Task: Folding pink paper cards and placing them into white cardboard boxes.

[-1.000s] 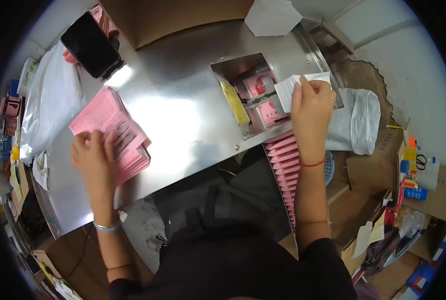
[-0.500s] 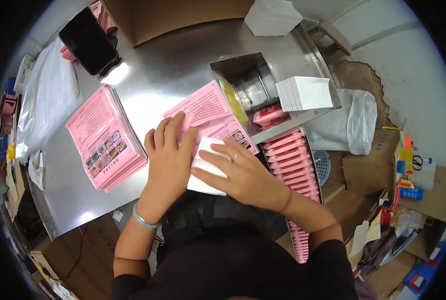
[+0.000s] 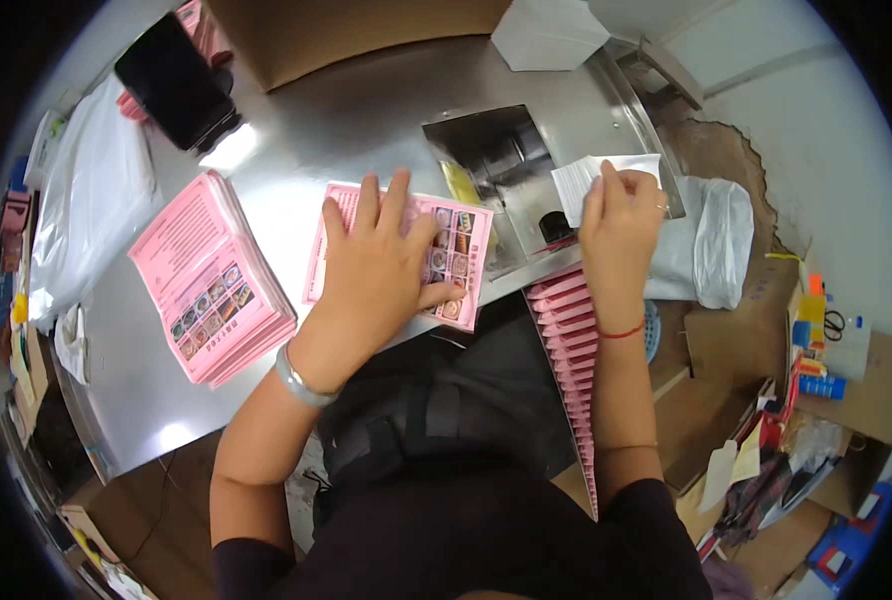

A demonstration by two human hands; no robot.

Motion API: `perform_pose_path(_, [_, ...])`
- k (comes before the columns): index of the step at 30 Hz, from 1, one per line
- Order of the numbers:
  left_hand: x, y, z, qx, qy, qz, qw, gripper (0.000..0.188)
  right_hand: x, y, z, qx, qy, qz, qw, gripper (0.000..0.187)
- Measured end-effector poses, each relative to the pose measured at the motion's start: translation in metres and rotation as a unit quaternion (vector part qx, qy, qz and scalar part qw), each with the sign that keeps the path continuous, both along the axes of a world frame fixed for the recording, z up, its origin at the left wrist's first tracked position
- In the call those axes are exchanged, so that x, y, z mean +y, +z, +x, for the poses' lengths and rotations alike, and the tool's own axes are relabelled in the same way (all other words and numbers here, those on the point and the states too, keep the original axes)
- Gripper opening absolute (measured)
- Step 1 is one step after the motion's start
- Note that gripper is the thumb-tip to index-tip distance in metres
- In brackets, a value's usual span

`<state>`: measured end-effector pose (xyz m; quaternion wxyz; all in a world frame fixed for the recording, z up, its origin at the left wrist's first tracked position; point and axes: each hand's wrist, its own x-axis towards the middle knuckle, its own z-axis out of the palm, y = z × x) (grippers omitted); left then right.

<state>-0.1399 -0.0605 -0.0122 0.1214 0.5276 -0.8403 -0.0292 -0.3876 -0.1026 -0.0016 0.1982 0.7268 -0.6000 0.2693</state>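
Note:
My left hand (image 3: pixel 378 265) lies with fingers spread, pressing on a pink printed sheet (image 3: pixel 463 262) at the table's front edge. Small food pictures show on the sheet's right part; the hand covers its middle. Over on the right, my right hand (image 3: pixel 621 225) pinches the top of a stack of folded white paper napkins (image 3: pixel 576 186), hiding most of it. A thick pile of pink printed sheets (image 3: pixel 211 280) lies to the left of my left hand. Between the hands is a rectangular opening (image 3: pixel 491 150) in the tabletop, with a black round piece (image 3: pixel 554 226) at its near end.
Below my right hand, a long narrow box (image 3: pixel 564 370) holds a row of pink packets. A phone (image 3: pixel 174 82) stands at the back left of the metal table (image 3: pixel 296 130). White plastic bags (image 3: pixel 96 190) lie at the far left, and a cardboard box (image 3: pixel 356 35) stands behind.
My right hand has left the pink sheet for the napkin stack. The napkin under my hands is out of sight. The pink sheet's visible outline and position differ; a pink packet no longer shows in the opening.

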Motion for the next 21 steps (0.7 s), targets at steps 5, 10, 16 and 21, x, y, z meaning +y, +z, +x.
perform_pose_path(5, [0.025, 0.018, 0.01, -0.012, 0.073, 0.02, 0.997, 0.056, 0.004, 0.014, -0.033, -0.049, 0.062, 0.056, 0.995, 0.03])
perform_pose_path(10, [0.045, 0.0, 0.011, 0.123, -0.041, 0.041, 0.991, 0.045, 0.037, 0.016, 0.007, -0.073, 0.202, 0.007, 0.977, 0.043])
perform_pose_path(16, [0.028, 0.002, 0.0, 0.324, -0.071, 0.145, 0.932, 0.061, 0.062, -0.016, 0.07, 0.013, 0.257, 0.208, 0.944, 0.033])
perform_pose_path(21, [0.038, 0.014, -0.024, 0.339, -0.128, 0.117, 0.924, 0.063, -0.034, -0.033, 0.056, 0.066, 0.16, 0.267, 0.948, 0.017])
